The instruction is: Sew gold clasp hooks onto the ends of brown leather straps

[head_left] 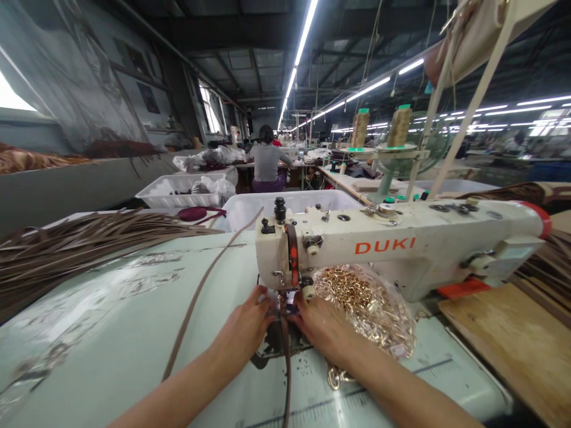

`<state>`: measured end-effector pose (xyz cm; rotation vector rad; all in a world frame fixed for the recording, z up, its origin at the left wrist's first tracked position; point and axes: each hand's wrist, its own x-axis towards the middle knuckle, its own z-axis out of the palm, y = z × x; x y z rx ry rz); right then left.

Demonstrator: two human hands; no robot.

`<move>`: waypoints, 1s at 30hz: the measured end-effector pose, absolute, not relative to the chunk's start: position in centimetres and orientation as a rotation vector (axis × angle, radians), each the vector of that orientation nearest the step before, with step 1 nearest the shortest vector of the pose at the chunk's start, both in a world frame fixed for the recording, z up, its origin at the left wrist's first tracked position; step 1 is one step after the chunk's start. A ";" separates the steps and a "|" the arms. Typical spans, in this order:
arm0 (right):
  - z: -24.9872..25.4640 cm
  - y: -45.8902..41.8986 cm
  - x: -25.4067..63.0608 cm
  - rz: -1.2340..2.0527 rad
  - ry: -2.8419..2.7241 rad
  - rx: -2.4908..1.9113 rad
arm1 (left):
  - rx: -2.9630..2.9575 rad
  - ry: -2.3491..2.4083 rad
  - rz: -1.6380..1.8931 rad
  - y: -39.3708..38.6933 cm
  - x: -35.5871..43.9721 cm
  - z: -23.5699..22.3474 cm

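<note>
A white DUKI sewing machine (401, 246) stands on the pale green table (111, 321). A narrow brown strap (286, 356) runs from the near edge up under the needle head. My left hand (247, 330) rests just left of the strap at the needle, fingers curled and pressed down on it. My right hand (319, 324) sits just right of the strap, fingers pinched at the presser foot. A second brown strap (196, 297) trails across the table to the far side.
A clear bag of gold metal rings (370, 306) lies under the machine arm by my right wrist. A heap of brown straps (80, 244) fills the left. White bins (187, 190) stand beyond. A wooden board (504, 333) lies right. A person (266, 163) sits far ahead.
</note>
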<state>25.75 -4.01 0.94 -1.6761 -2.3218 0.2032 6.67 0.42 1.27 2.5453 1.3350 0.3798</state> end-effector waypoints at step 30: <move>8.8 -7.1 33.1 -0.183 -2.481 -1.687 | 2.780 0.961 0.260 -2.0 5.1 0.2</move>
